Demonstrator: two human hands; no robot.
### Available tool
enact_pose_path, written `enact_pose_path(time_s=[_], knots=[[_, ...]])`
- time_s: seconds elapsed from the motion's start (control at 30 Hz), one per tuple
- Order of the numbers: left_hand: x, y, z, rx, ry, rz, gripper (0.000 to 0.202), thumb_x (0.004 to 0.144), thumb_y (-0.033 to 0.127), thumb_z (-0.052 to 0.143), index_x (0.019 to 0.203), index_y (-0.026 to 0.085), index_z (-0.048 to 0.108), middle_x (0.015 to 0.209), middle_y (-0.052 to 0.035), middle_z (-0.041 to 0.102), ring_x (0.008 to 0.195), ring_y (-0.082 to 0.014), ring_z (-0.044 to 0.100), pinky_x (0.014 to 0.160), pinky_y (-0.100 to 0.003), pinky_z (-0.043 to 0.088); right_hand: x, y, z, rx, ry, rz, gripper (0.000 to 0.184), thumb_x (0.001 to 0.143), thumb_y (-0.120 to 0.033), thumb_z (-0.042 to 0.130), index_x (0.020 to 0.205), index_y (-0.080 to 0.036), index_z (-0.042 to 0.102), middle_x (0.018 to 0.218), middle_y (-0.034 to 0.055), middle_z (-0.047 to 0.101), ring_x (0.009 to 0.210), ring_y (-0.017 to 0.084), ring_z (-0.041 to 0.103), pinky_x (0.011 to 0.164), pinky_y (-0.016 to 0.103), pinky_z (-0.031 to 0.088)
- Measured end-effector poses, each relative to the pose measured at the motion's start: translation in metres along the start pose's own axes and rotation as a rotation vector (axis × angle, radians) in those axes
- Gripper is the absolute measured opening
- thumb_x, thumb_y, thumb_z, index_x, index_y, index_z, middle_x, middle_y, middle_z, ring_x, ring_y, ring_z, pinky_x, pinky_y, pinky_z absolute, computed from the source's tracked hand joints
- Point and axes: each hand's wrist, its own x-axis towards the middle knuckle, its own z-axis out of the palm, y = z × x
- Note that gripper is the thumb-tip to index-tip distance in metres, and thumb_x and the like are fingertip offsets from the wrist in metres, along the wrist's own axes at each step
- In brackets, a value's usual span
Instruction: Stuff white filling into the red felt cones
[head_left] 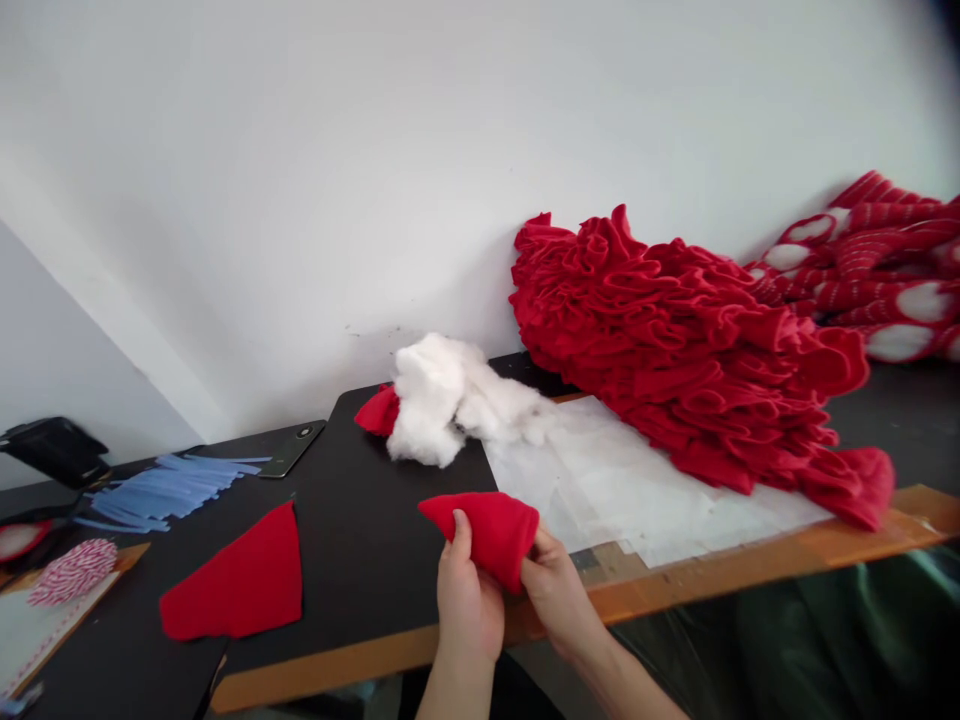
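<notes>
You hold the red cloth cone (499, 530) with both hands, near the front edge of the dark surface (360, 545). Its narrow tip points to the left side of the view, and its wide end is toward the right side. Your left hand (472, 600) is grasping the cone from below, and its thumb lies upon the cloth. Your right hand (559, 590) is grasping the cone at the wide end; part of its fingers is hidden, so I cannot tell how far they go inside the cloth. Behind your hands there is a heap of white stuffing (431, 400), and a small red piece (375, 412) shows at its left side, partly covered by it. The stuffing reaches onto a white sheet (607, 490). On this sheet, toward the right, you have a big pile of red cloth (675, 350), and beyond it lie striped red and white rolls (885, 265) near the wall (420, 170). To the left of your hands, a flat red piece (244, 580) rests on the surface, well apart from the cone. Farther left are the blue strips (169, 490), just beside a phone (289, 458), and a ball of red and white string (75, 572).
</notes>
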Motion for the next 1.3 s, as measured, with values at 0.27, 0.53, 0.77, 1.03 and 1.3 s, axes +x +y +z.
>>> enact_pose_path(time_s=[0.27,0.53,0.77,1.03,1.3], knots=[[0.002,-0.001,-0.006,0.073,-0.092,0.105,0.032,0.075,0.03,0.071,0.102,0.015,0.063,0.095,-0.0107,0.072,0.084,-0.0208,0.069,0.08,-0.032,0.054,-0.002,0.001,-0.005,-0.266,-0.028,-0.244,0.036,0.074,-0.011,0.049,0.103,-0.024,0.066,0.1,0.0057,0.058,0.088,0.019,0.06,0.078,0.032,0.053],[-0.001,-0.007,-0.01,0.121,-0.147,0.058,0.03,0.068,0.021,0.076,0.095,0.014,0.066,0.087,-0.0071,0.073,0.078,-0.0177,0.069,0.073,-0.027,0.054,-0.002,0.003,-0.006,-0.361,0.099,-0.298,0.024,0.08,-0.013,0.048,0.093,-0.021,0.066,0.09,0.0055,0.062,0.082,0.019,0.061,0.074,0.031,0.052],[0.0,-0.005,-0.016,0.143,-0.124,0.047,0.031,0.067,0.017,0.076,0.096,0.014,0.066,0.089,-0.0082,0.073,0.08,-0.019,0.069,0.074,-0.028,0.054,0.002,-0.004,-0.012,-0.367,-0.071,-0.294,0.038,0.082,-0.014,0.045,0.112,-0.026,0.063,0.118,0.0059,0.059,0.103,0.021,0.059,0.095,0.036,0.048],[0.004,-0.004,-0.018,0.072,-0.043,0.067,0.029,0.069,0.015,0.073,0.097,0.017,0.065,0.089,-0.0064,0.072,0.08,-0.0185,0.068,0.072,-0.028,0.055,-0.019,0.009,-0.017,-0.133,0.109,-0.037,0.022,0.081,-0.033,0.058,0.098,-0.021,0.064,0.093,0.0047,0.061,0.075,0.016,0.059,0.067,0.029,0.054],[-0.005,-0.018,-0.017,0.002,-0.172,-0.117,0.038,0.076,0.046,0.065,0.095,0.013,0.069,0.095,-0.0137,0.071,0.089,-0.0241,0.067,0.08,-0.033,0.054,-0.023,0.011,-0.014,-0.042,0.135,-0.051,0.005,0.074,-0.024,0.064,0.073,-0.02,0.062,0.075,-0.0006,0.058,0.068,0.014,0.055,0.065,0.027,0.047]])
